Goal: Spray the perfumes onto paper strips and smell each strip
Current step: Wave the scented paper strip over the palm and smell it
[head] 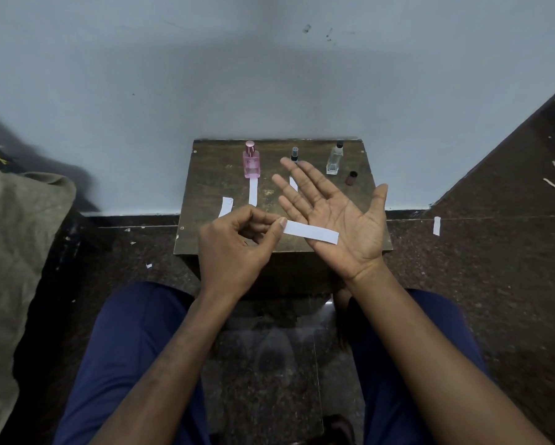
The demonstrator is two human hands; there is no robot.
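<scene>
A rumpled olive cloth fills the left edge, on a dark speckled floor littered with paper scraps. Against the pale blue wall stands a small worn wooden table. On it, from the left: a curled strip, a pink perfume bottle pinning another strip, a small dark-capped sprayer, a clear bottle and a brown cap. The left hand pinches a white paper strip whose far end lies across the palm of the flat, spread right hand.
</scene>
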